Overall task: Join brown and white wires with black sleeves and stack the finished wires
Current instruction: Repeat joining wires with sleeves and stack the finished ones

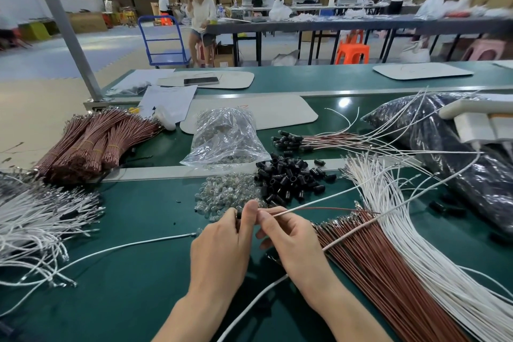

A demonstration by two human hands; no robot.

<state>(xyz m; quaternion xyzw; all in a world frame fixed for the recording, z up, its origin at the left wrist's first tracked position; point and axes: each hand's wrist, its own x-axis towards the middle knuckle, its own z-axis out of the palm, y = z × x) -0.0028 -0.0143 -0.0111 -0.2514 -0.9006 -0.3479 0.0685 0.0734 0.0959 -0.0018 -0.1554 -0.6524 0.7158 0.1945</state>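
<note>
1. One green surface (133, 272) is carrying everything.
2. Loose brown wires (388, 272) and white wires (416, 230) are fanning out at four o'clock.
3. Finished wires (319, 141) are lying stacked at one o'clock, with the sleeve pile (288, 178) at twelve.
4. At centre, the hands are nearly touching: the left hand (222, 244) is pinching one black sleeve (238, 215), and the right hand (294, 239) is pinching a white wire (305, 207), with a brown wire (333, 208) running alongside it.

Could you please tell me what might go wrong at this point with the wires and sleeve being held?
1. The left hand pinches the small black sleeve only at its fingertips; it could slip and get lost among the loose sleeves.
2. The white wire and brown wire pinched by the right hand trail over the brown wire bundle, so pulling might snag its terminals.
</note>
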